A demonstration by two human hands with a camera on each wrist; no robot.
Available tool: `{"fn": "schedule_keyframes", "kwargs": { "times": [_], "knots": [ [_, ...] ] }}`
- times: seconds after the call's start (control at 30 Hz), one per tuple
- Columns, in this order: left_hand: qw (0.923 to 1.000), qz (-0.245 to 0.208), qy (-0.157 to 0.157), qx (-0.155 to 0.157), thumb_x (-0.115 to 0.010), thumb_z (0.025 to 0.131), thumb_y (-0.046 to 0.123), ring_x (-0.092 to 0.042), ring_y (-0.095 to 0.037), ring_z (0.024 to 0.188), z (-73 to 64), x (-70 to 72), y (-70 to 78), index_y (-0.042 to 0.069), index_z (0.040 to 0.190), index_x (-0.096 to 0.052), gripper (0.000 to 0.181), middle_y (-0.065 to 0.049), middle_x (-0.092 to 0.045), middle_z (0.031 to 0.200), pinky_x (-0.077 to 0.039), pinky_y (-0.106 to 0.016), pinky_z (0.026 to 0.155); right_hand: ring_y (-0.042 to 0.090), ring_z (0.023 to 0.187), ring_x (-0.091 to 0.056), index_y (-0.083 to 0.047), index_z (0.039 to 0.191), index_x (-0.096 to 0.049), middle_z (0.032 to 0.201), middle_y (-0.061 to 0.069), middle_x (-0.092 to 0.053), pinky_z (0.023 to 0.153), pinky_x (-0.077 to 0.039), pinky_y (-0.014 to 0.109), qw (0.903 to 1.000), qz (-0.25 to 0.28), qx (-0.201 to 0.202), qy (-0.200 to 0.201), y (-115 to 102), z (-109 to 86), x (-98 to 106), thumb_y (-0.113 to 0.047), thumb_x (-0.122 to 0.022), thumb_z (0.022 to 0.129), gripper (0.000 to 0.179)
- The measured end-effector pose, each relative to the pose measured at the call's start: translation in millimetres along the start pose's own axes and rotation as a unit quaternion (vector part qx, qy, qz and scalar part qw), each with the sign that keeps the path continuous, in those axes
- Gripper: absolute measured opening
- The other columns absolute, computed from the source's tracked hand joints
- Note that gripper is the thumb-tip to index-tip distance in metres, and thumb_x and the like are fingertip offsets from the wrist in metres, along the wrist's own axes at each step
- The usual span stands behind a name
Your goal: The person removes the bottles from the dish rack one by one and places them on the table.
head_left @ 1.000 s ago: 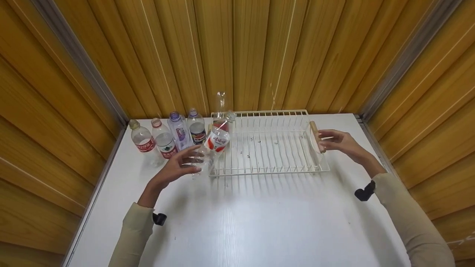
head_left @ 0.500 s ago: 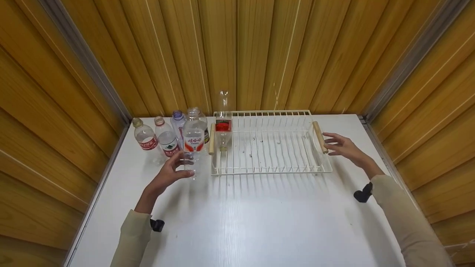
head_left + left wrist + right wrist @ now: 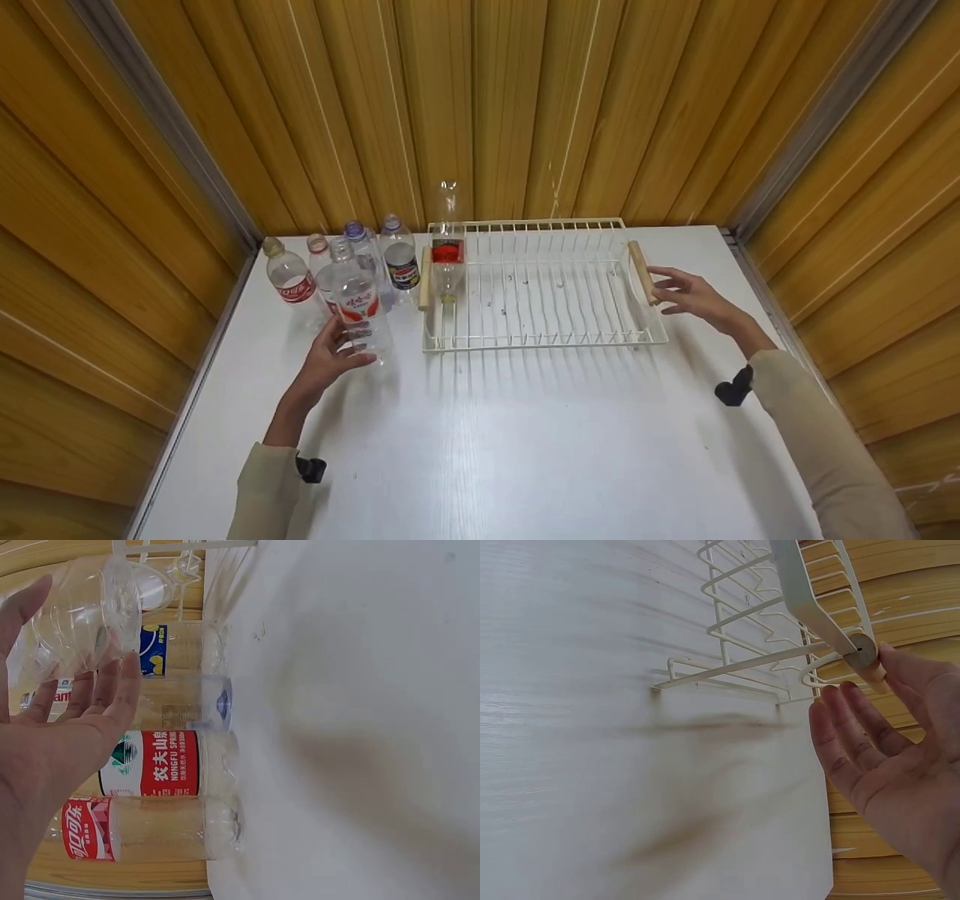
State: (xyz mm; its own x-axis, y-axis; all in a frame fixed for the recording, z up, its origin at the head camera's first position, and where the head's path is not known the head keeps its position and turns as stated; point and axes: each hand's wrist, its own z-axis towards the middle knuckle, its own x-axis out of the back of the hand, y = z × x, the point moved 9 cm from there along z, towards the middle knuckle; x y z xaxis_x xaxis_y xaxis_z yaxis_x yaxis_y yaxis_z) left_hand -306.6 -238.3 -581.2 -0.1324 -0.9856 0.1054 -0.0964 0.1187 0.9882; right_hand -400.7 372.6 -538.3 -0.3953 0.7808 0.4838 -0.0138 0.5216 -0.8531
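My left hand (image 3: 331, 360) holds a clear plastic bottle (image 3: 358, 300) with a red-and-white label by its lower part. The bottle leans slightly, neck up, in front of other bottles. In the left wrist view, the thumb and fingers lie on either side of the bottle's base (image 3: 124, 604). At the right, my right hand (image 3: 697, 300) has its thumb and fingertips around the wooden handle (image 3: 643, 271) of a white wire dish rack (image 3: 547, 345). The right wrist view shows the thumb against the handle's end (image 3: 864, 652), with the other fingers lightly bent beneath.
Upright at the back left are a red-labelled cola bottle (image 3: 292, 285), a Nongfu Spring bottle (image 3: 161, 765), a purple-tinted bottle (image 3: 358, 234) and a dark-labelled bottle (image 3: 401, 262). A red-labelled bottle (image 3: 448, 251) stands neck down in the rack's left end. Wood-patterned walls (image 3: 510, 112) enclose the table.
My left hand has carried the bottle left, away from the rack's left end, and turned it from a rightward tilt to a slight leftward lean. The right hand stays by the rack handle.
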Motion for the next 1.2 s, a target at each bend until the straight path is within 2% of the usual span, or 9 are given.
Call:
{"fn": "schedule_keyframes", "kwargs": {
  "times": [0.27, 0.4, 0.63, 0.7, 0.87, 0.97, 1.03, 1.1, 1.2],
  "knots": [
    [0.9994, 0.013, 0.033, 0.003, -0.083, 0.083, 0.006, -0.040, -0.033, 0.145, -8.5, 19.7, -15.3, 0.018, 0.159, -0.024, 0.097, -0.010, -0.038, 0.161, -0.039, -0.052, 0.119, -0.001, 0.104, -0.064, -0.008, 0.161, -0.028, 0.143, 0.028, -0.047, 0.097, -0.058, 0.041, 0.9999, 0.008, 0.004, -0.006, 2, -2.2, -2, -0.026, -0.057, 0.106, 0.065],
    [0.9980, 0.020, 0.060, -0.004, -0.083, 0.083, 0.006, -0.039, -0.032, 0.145, -11.9, 33.4, -22.3, 0.018, 0.159, -0.024, 0.097, -0.009, -0.037, 0.160, -0.038, -0.052, 0.119, -0.001, 0.103, -0.064, -0.008, 0.161, -0.027, 0.143, 0.027, -0.048, 0.097, -0.059, 0.041, 1.0000, 0.006, 0.001, -0.003, 2, -5.0, 1, -0.027, -0.057, 0.106, 0.065],
    [0.9903, 0.033, 0.135, 0.012, -0.083, 0.085, 0.011, -0.037, -0.030, 0.144, -22.2, 69.0, -37.7, 0.015, 0.158, -0.024, 0.093, -0.010, -0.034, 0.158, -0.038, -0.049, 0.121, 0.005, 0.108, -0.065, -0.011, 0.162, -0.025, 0.143, 0.027, -0.050, 0.100, -0.057, 0.047, 1.0000, 0.000, -0.003, -0.005, 2, -6.7, 1, -0.028, -0.055, 0.107, 0.065],
    [0.9882, 0.035, 0.148, 0.023, -0.083, 0.085, 0.011, -0.037, -0.029, 0.144, -26.5, 78.6, -38.5, 0.015, 0.158, -0.024, 0.094, -0.011, -0.033, 0.158, -0.038, -0.047, 0.121, 0.006, 0.109, -0.065, -0.011, 0.162, -0.025, 0.143, 0.027, -0.050, 0.101, -0.056, 0.049, 1.0000, -0.001, -0.002, -0.005, 3, -6.6, 0, -0.028, -0.054, 0.107, 0.064],
    [0.9835, 0.052, 0.171, 0.027, -0.084, 0.084, 0.012, -0.040, -0.028, 0.142, -30.2, 103.6, -46.6, 0.013, 0.158, -0.025, 0.095, -0.010, -0.035, 0.157, -0.040, -0.044, 0.119, 0.006, 0.109, -0.066, -0.011, 0.162, -0.025, 0.141, 0.026, -0.051, 0.101, -0.055, 0.051, 1.0000, 0.004, 0.002, -0.006, 2, -5.9, -1, -0.027, -0.053, 0.108, 0.064],
    [0.9795, 0.059, 0.190, 0.033, -0.084, 0.084, 0.012, -0.040, -0.029, 0.142, -30.6, 118.4, -55.0, 0.011, 0.158, -0.025, 0.095, -0.011, -0.035, 0.157, -0.046, -0.034, 0.114, 0.008, 0.110, -0.067, -0.011, 0.162, -0.025, 0.141, 0.026, -0.051, 0.100, -0.056, 0.049, 0.9999, 0.011, 0.006, -0.006, 1, -4.3, -1, -0.027, -0.053, 0.108, 0.064],
    [0.9767, 0.064, 0.201, 0.042, -0.083, 0.085, 0.010, -0.039, -0.031, 0.144, -31.4, 126.7, -58.5, 0.010, 0.159, -0.023, 0.095, -0.012, -0.034, 0.159, -0.048, -0.022, 0.107, 0.008, 0.110, -0.067, -0.012, 0.162, -0.025, 0.141, 0.026, -0.051, 0.100, -0.057, 0.049, 0.9999, 0.010, 0.008, -0.007, 0, -3.5, -2, -0.027, -0.053, 0.108, 0.064],
    [0.9741, 0.063, 0.211, 0.051, -0.082, 0.086, 0.008, -0.038, -0.032, 0.146, -31.3, 133.7, -61.7, 0.010, 0.160, -0.020, 0.096, -0.014, -0.032, 0.161, -0.048, -0.018, 0.103, 0.008, 0.110, -0.067, -0.011, 0.162, -0.025, 0.140, 0.026, -0.052, 0.100, -0.057, 0.049, 0.9999, 0.010, 0.010, -0.008, 0, -3.4, -3, -0.027, -0.054, 0.107, 0.064],
    [0.9705, 0.058, 0.226, 0.059, -0.079, 0.088, 0.005, -0.037, -0.036, 0.149, -28.8, 143.0, -64.4, 0.011, 0.162, -0.017, 0.097, -0.016, -0.030, 0.164, -0.047, -0.031, 0.110, 0.005, 0.109, -0.067, -0.010, 0.162, -0.026, 0.137, 0.026, -0.053, 0.100, -0.057, 0.050, 0.9998, 0.014, 0.012, -0.008, 0, -3.5, -4, -0.025, -0.055, 0.107, 0.064]
  ]
}}
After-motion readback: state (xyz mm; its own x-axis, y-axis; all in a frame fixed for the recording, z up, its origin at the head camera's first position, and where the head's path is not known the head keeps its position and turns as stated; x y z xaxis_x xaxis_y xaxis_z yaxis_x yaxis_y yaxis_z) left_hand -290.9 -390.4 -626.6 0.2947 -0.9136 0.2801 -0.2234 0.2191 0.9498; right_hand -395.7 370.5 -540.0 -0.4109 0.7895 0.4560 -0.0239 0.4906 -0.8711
